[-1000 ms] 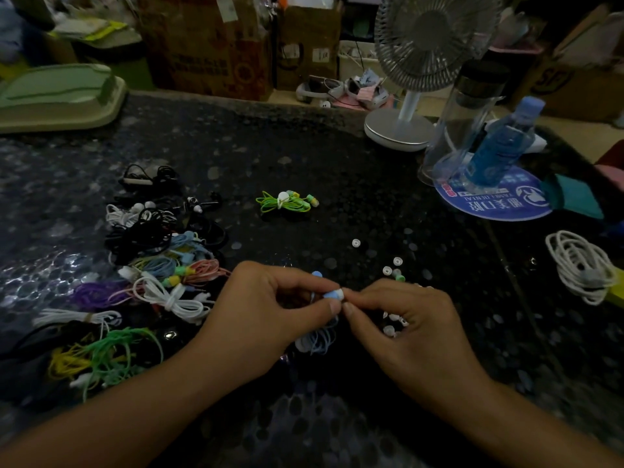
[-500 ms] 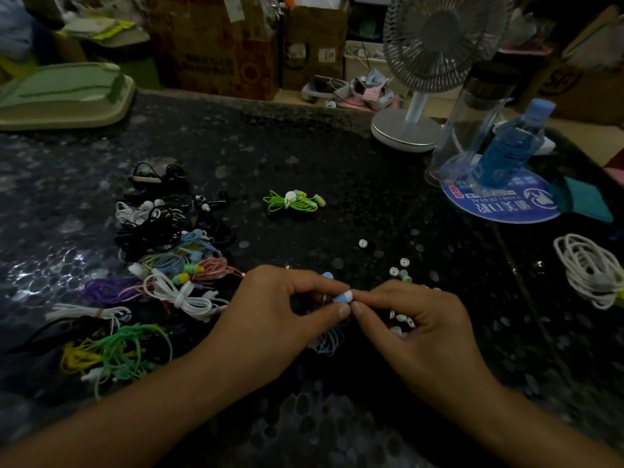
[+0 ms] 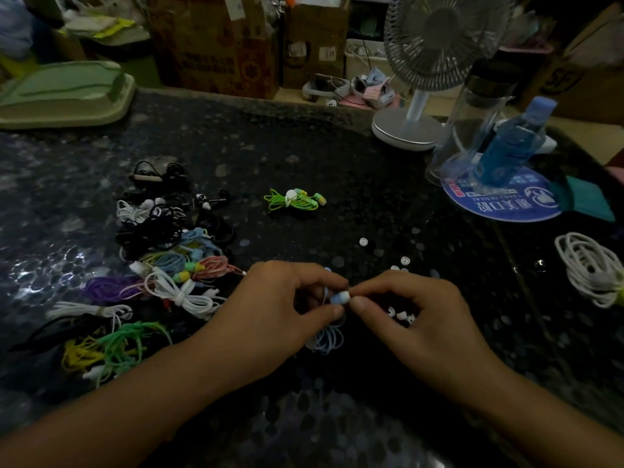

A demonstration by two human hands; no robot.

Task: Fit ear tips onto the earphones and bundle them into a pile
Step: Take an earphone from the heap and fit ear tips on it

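Earbud (image 3: 338,297), pale blue, white tip at its end: pinched between your left hand (image 3: 277,315) and right hand (image 3: 429,319) low over the table (image 3: 304,146), its cable (image 3: 326,341) dangling beneath. Risk: your right fingertips may slip and flick the tip among the loose tips (image 3: 400,314) just beside, or leave it seated crooked. Bundled pile (image 3: 162,265) lies well left.

on the worktop (image 3: 337,157), a pile of bundled earphones (image 3: 162,265) lies to the left, with one lone bundle (image 3: 295,199) apart behind the two hands, left (image 3: 270,315) and right (image 3: 429,319), which meet near the front over an earbud (image 3: 338,297) and its cable coil (image 3: 326,341). loose ear tips (image 3: 400,265) lie scattered just behind and beside the right hand. at the far right stand a fan (image 3: 410,128), a tumbler (image 3: 472,119) and a bottle (image 3: 513,143) on a round mat (image 3: 499,204), with a cord coil (image 3: 589,268) at the right edge.
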